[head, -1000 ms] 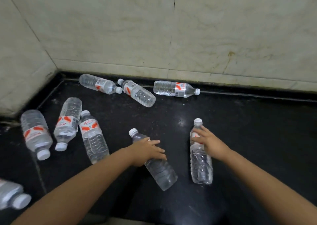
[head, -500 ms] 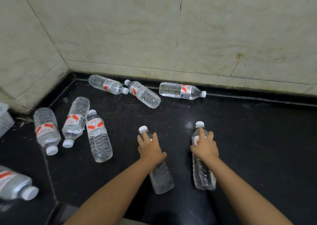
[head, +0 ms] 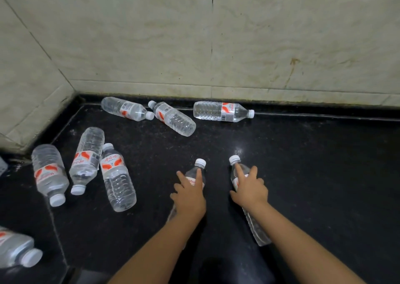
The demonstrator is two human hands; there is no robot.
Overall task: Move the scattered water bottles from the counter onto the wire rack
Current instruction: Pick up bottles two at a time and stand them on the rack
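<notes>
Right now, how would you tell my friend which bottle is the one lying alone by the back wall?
Find the pale tiled back wall above the black stone counter. Three clear plastic water bottles lie along its foot. Yours is the rightmost bottle, apart from the touching pair, lying parallel to the wall with its white cap pointing right.

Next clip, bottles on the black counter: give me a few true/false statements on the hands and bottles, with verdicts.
1. Each hand grips a bottle: left hand, right hand. True.
2. Three bottles lie along the back wall. True.
3. The wire rack is in view. False: no rack shows.
4. All loose bottles stand upright. False: they lie on their sides on the counter.
5. The bottle caps are white. True.
</notes>
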